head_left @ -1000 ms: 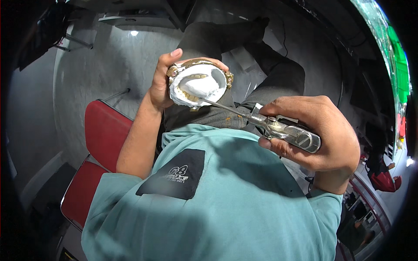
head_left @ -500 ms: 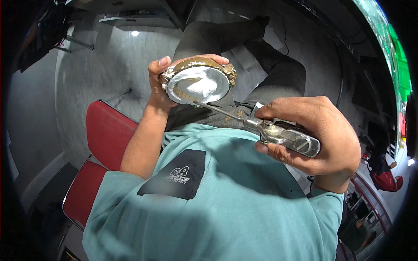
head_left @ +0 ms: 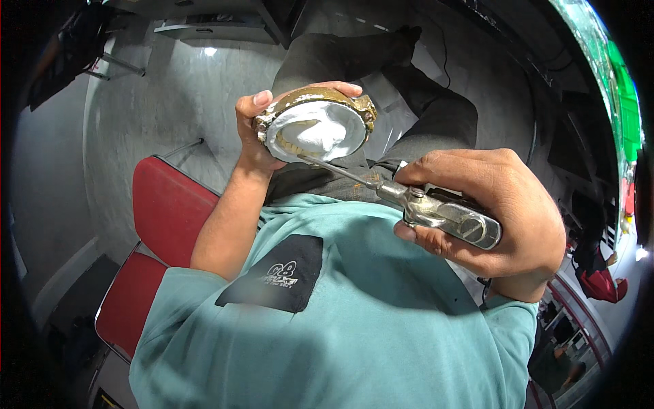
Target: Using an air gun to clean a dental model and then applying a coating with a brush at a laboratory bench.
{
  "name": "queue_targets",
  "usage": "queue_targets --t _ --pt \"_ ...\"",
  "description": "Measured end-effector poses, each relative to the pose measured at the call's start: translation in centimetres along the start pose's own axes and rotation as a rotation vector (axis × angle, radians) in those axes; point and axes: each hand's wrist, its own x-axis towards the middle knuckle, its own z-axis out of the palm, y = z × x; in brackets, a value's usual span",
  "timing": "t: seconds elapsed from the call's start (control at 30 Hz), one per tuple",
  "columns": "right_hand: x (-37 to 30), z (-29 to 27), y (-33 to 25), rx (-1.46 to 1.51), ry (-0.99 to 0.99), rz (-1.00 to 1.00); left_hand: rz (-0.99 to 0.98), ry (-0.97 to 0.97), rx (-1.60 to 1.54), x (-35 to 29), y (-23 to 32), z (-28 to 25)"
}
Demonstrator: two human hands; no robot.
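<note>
My left hand (head_left: 255, 146) is wrapped round the back and left side of a brass dental flask (head_left: 310, 96), tilted so its open face shows. White plaster (head_left: 325, 135) fills the flask, with a mound in the middle. A curved row of yellowish denture teeth (head_left: 289, 145) shows in the plaster at the lower left. In my right hand (head_left: 507, 204) is a silvery metal handpiece with a thin shaft (head_left: 446, 216). The shaft's tip reaches the plaster's near edge, beside the teeth; whether it touches I cannot tell. My palm hides the handpiece's rear end.
My legs in dark trousers (head_left: 436, 123) stretch out below the flask. A red chair (head_left: 170, 211) stands close to my left elbow. Grey furniture (head_left: 218, 31) stands beyond, at the far left. Reddish rails (head_left: 579, 313) run at the lower right.
My left hand and the flask have shifted slightly right. The shaft's tip has moved a little up and left, along the plaster's edge. Both grips are unchanged.
</note>
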Motion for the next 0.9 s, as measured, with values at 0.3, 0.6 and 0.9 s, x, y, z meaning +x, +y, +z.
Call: queue_targets --t 0.3,0.6,0.9 --pt "0.2 0.0 0.0 -0.021 0.037 -0.026 0.001 -0.017 -0.076 0.5 -0.1 0.3" --pt "0.2 0.3 0.1 -0.011 0.069 -0.032 -0.012 -0.075 -0.182 0.7 -0.6 0.5" --pt "0.4 0.4 0.1 0.048 0.076 0.000 0.065 -0.231 -0.465 1.2 -2.0 1.3"
